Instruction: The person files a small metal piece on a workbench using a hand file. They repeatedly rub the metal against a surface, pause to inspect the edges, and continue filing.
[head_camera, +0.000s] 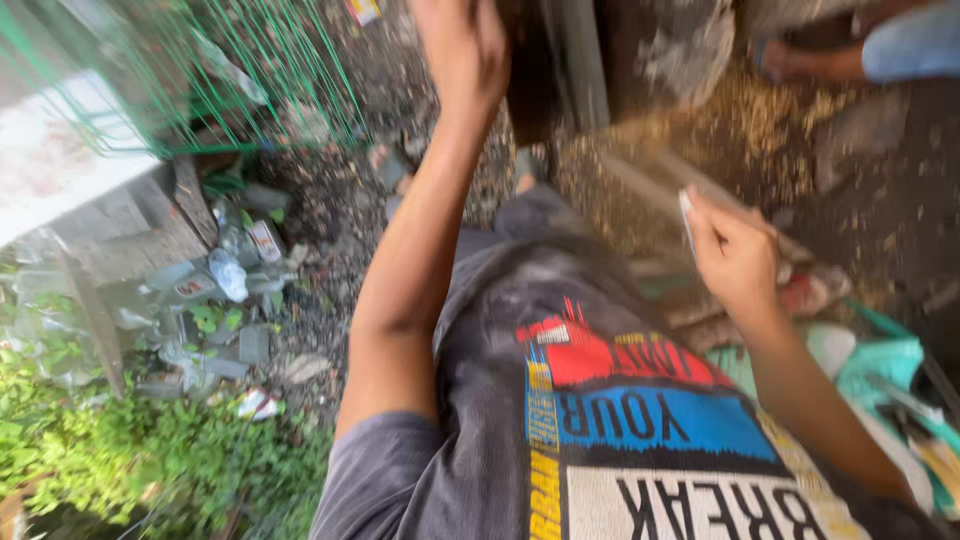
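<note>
The view is blurred by motion. My left hand (462, 48) reaches up to the top edge, its fingers curled against a dark upright post (560, 60); I cannot see whether it grips anything. My right hand (732, 250) is raised in front of my chest, its fingers closed around a small flat pale object (686, 212) whose edge pokes out above the knuckles. Below both arms is my grey printed T-shirt (600, 400).
Green wire mesh (250, 70) stands at upper left over a litter heap of plastic bottles (228, 272) and scraps. Weeds (120, 450) fill the lower left. Sawdust-strewn ground (740, 120) lies ahead. Another person's foot and trouser leg (900, 45) show at upper right. Teal bags (880, 365) lie right.
</note>
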